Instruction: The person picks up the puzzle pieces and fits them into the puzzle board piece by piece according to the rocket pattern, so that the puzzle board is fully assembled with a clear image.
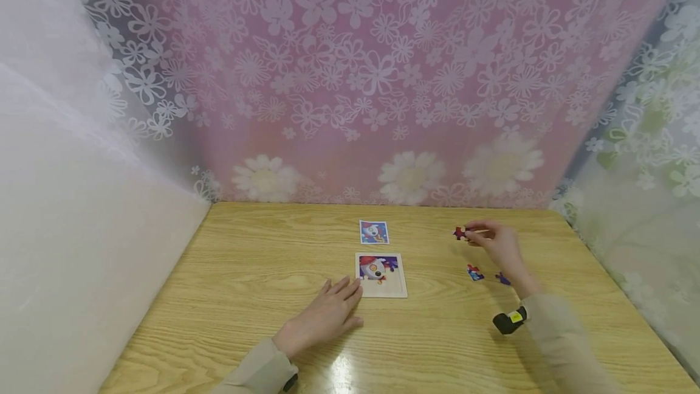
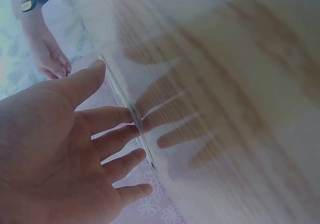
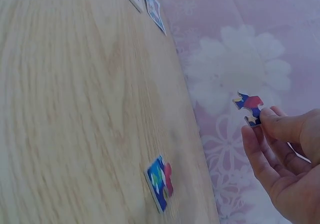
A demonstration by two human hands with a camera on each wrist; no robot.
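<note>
My right hand pinches a red and dark blue jigsaw puzzle piece between thumb and fingers, lifted above the table's right side. Below it on the table lie a red and blue puzzle piece and a purple one, partly hidden by the wrist. A white-framed puzzle board lies in the middle, its upper part filled with a white character picture and its lower part bare. With fingers straight, my left hand touches the board's left edge. The left wrist view shows this palm and the fingertips against the edge.
A small picture card with a similar character lies just behind the board. The wooden table ends at a pink flowered curtain. Pale panels stand at the left and right sides. A black band is on the right wrist.
</note>
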